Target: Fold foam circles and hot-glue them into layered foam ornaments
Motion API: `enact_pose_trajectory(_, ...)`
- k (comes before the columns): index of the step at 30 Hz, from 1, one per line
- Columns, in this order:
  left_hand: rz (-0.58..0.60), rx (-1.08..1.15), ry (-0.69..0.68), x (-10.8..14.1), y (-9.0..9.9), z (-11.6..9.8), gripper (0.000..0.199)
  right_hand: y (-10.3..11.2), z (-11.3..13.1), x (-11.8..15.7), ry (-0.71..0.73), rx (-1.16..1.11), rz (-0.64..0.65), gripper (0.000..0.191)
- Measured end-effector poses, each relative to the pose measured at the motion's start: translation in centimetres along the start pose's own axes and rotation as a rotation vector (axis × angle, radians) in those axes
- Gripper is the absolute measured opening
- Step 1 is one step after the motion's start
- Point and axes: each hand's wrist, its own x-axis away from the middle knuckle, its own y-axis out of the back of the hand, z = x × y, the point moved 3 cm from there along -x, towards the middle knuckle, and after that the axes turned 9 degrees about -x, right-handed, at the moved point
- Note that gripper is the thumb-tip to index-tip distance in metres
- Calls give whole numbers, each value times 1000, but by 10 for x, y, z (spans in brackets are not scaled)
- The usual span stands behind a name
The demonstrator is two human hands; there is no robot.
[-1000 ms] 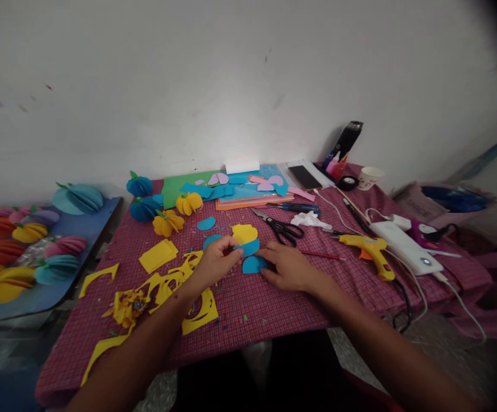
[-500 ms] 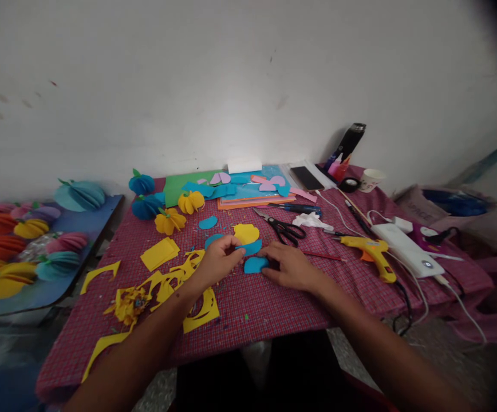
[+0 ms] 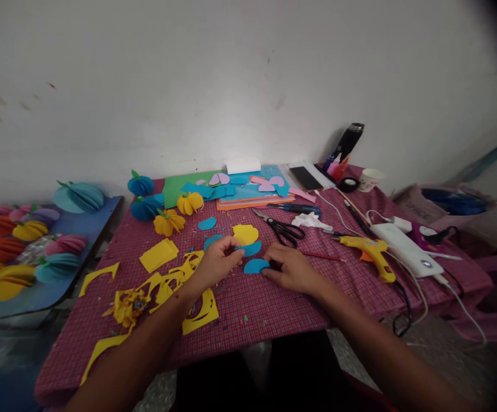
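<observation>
Between the thumb and fingers of my left hand (image 3: 220,258) is a folded blue paper piece (image 3: 251,248). My right hand (image 3: 289,268) pinches the right end of a second blue paper piece (image 3: 256,266), shaped like a half circle, just over the cloth. Beyond my hands lie yellow paper cutouts (image 3: 245,234). Two more blue paper pieces rest near my left hand, one a loose half circle (image 3: 207,223). Black-handled scissors (image 3: 285,230) lie past my right hand, with a red pencil (image 3: 323,256) to the right.
Yellow paper scraps (image 3: 201,313) and a stack of yellow paper (image 3: 159,255) lie at left. A yellow glue gun (image 3: 371,250) and a white power bank (image 3: 403,252) with cables sit at right. Finished paper pumpkins crowd a blue board (image 3: 98,229). Coloured sheets lie along the wall.
My right fingers have curled and drawn in at the end of the lower blue piece, which now shows a rounded upper edge. My left hand has hardly moved.
</observation>
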Motion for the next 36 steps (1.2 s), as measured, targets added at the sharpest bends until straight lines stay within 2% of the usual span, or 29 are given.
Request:
enact_pose_trajectory(3, -6, 1, 6, 1, 0, -1, 17, -2, -2, 1, 47, -18, -3, 16)
enact_pose_trajectory(12, 8, -2, 2, 0, 2, -2, 17, -5, -10, 3, 66, -35, -6, 30)
enact_pose_trajectory(17, 5, -9, 3, 0, 1, 1, 18, -5, -11, 2, 41, -48, -17, 28)
enact_pose_trajectory(23, 4, 4, 11, -1, 1, 3, 17, -2, -11, 1, -50, -250, -109, 8)
enact_pose_trajectory(30, 4, 9, 17, 0, 0, 4, 16, -3, -11, 1, -133, -375, -123, 10)
enact_pose_trajectory(34, 11, 24, 4, 0, 1, 1, 16, -4, -8, 1, -102, -328, -43, 16)
enact_pose_trajectory(36, 20, -9, -21, 0, 1, -1, 14, -2, -6, 1, -67, -266, -75, 20)
